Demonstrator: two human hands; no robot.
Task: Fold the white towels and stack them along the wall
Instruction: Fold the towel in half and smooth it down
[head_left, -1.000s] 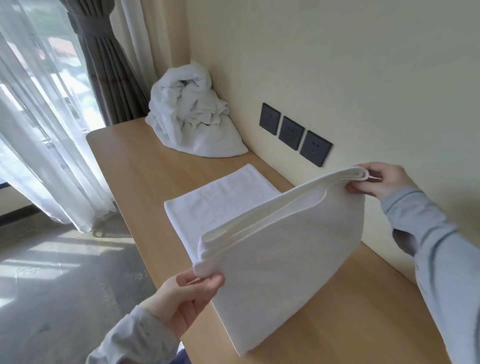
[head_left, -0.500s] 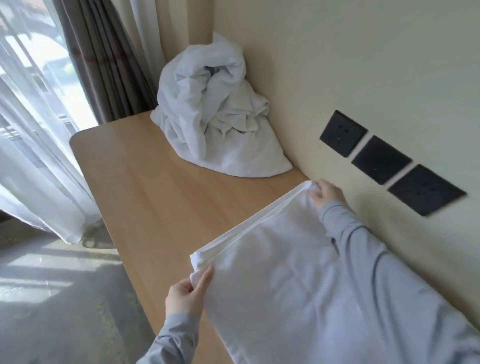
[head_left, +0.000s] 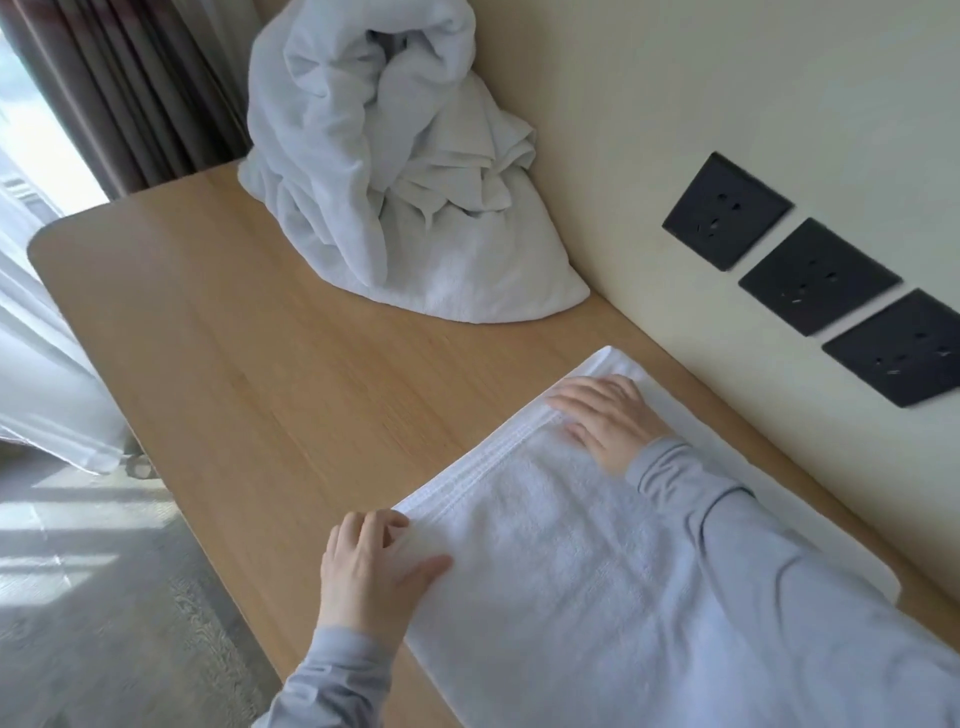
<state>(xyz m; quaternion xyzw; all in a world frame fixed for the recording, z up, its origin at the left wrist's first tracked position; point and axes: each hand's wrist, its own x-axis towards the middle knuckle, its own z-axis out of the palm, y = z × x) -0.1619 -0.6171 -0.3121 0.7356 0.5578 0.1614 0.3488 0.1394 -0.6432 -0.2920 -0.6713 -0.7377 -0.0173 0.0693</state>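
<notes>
A folded white towel (head_left: 561, 566) lies flat on the wooden table (head_left: 249, 374), close to the wall. My right hand (head_left: 608, 415) presses flat on its far corner, fingers straight. My left hand (head_left: 374, 561) rests on the near left corner, thumb lying on top and fingers at the edge. Another folded towel seems to lie underneath, showing as a white strip (head_left: 810, 525) on the wall side. A heap of crumpled white towels (head_left: 395, 176) leans against the wall at the far end of the table.
Three black wall sockets (head_left: 815, 275) sit on the cream wall right of the towel. Dark curtains (head_left: 130, 88) and a sheer white curtain (head_left: 47, 374) hang at the left. Grey floor (head_left: 88, 597) lies below the table's left edge.
The towel was held up by its two top corners, then lowered onto the table. Both hands have let go of the corners and now lie flat on it.
</notes>
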